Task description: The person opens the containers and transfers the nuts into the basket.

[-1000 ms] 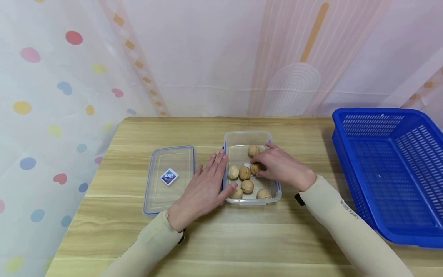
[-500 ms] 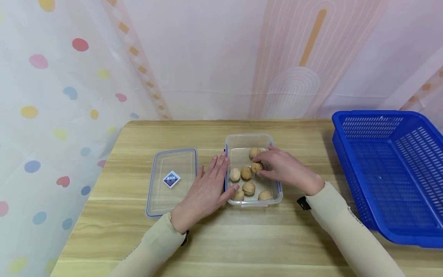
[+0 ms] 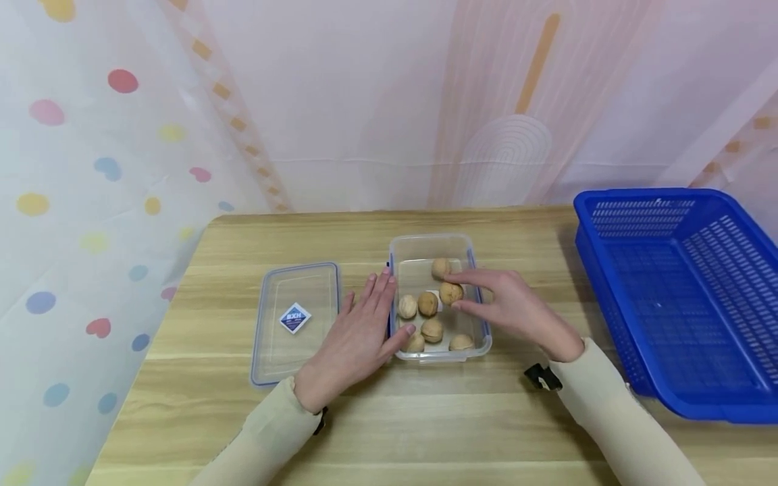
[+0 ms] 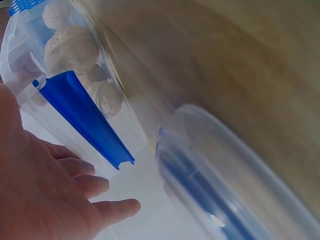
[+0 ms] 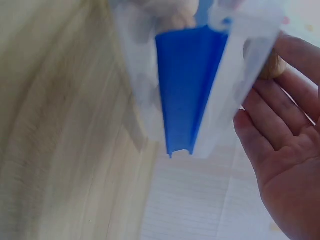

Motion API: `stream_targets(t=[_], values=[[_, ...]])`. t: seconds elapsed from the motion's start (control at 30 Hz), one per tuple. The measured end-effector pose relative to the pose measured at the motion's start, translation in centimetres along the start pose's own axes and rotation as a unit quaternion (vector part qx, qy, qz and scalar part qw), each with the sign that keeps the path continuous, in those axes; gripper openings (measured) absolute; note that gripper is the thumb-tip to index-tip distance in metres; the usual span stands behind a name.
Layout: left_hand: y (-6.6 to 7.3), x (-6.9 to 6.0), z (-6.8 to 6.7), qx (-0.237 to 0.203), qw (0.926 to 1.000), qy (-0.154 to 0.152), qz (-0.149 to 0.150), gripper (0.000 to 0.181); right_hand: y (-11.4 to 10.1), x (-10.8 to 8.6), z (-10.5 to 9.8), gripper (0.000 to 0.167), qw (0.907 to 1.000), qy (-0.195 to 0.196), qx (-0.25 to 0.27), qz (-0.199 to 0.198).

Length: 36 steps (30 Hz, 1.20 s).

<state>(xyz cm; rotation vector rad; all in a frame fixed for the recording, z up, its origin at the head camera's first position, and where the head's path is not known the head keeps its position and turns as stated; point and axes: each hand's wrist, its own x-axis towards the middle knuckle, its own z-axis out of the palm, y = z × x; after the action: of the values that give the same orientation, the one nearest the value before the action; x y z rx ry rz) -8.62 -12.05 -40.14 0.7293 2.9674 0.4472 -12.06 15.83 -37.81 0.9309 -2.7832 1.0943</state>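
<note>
A clear plastic food container [image 3: 419,273] with blue side clips holds several walnuts [image 3: 428,304]. My right hand [image 3: 516,307] reaches over its right side and pinches one walnut [image 3: 451,293] between thumb and fingertips; in the right wrist view that walnut [image 5: 272,67] shows past the clear wall. On the opposite side, my left hand [image 3: 355,337] lies against the container's left wall with fingers extended and the thumb over the front left corner. In the left wrist view, the left palm [image 4: 45,185] faces a blue clip [image 4: 82,117]; no object shows in it.
The container's clear lid [image 3: 325,290], blue-edged with a diamond label, lies flat left of my left hand. A large blue slotted basket [image 3: 620,324] stands at the right. Behind the wooden table [image 3: 413,432] hangs a patterned cloth [image 3: 352,101].
My right hand has shifted slightly right, its wrist drawn back, with the pinched walnut moving a little right and more visible. My left hand stays at the container's side. The head view shifts slightly.
</note>
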Motion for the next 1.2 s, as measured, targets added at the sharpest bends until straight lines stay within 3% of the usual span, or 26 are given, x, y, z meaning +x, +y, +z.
stream_targets(t=[0.13,0.33,0.6,0.8,0.93,1.1,1.2], values=[[0.0,-0.1,0.0,-0.002,1.0,0.005,0.002,0.084,-0.6,-1.4,-0.4,0.041,0.9986,0.018,0.036,0.035],[0.0,-0.4,-0.1,-0.005,0.9999,0.009,0.0,0.084,-1.5,-3.4,-1.3,0.041,0.9965,0.047,0.042,0.055],[0.0,-0.3,-0.2,-0.007,0.9999,0.008,0.003,0.084,-3.0,-5.8,-2.4,0.042,0.9927,0.12,0.001,0.011],[-0.1,-0.2,-0.2,-0.008,0.9999,0.01,0.005,0.084,-4.5,-7.8,-4.3,0.046,0.9881,0.148,-0.024,0.033],[-0.1,-0.2,-0.1,-0.009,0.9999,0.012,0.006,0.083,-5.2,-9.1,-5.7,0.053,0.9836,0.176,-0.035,0.015],[-0.1,-0.1,-0.1,-0.011,0.9999,0.01,0.006,0.083,-5.4,-10.6,-7.8,0.059,0.9784,0.191,-0.077,-0.018],[-0.1,0.0,-0.1,-0.01,0.9999,0.007,0.008,0.084,-5.4,-11.8,-9.3,0.06,0.9758,0.19,-0.109,-0.004]])
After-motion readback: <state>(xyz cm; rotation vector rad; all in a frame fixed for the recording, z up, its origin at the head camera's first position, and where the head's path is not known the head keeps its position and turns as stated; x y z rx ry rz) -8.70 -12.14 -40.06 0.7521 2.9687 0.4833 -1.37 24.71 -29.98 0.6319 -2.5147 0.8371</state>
